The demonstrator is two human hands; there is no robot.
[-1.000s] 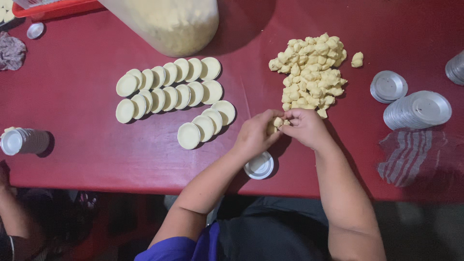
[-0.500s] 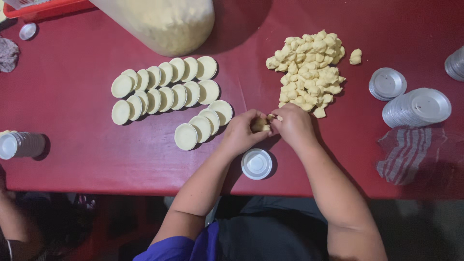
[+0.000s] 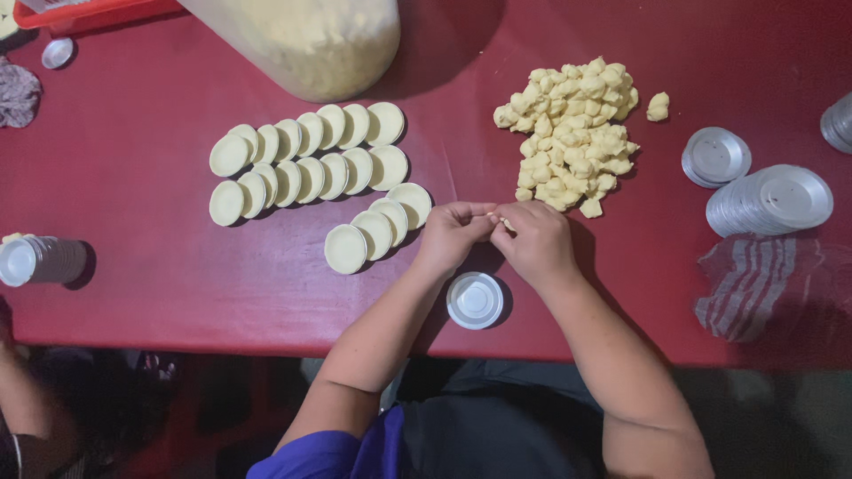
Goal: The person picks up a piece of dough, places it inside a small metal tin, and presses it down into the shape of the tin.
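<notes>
Our left hand and right hand pinch one small pale dough lump between their fingertips above the red table; they have drawn back from the heap of dough pieces toward the empty round foil cup.

A red table carries rows of dough-filled tins, a dough pile, empty tin stacks, and what looks like a striped cloth.
</notes>
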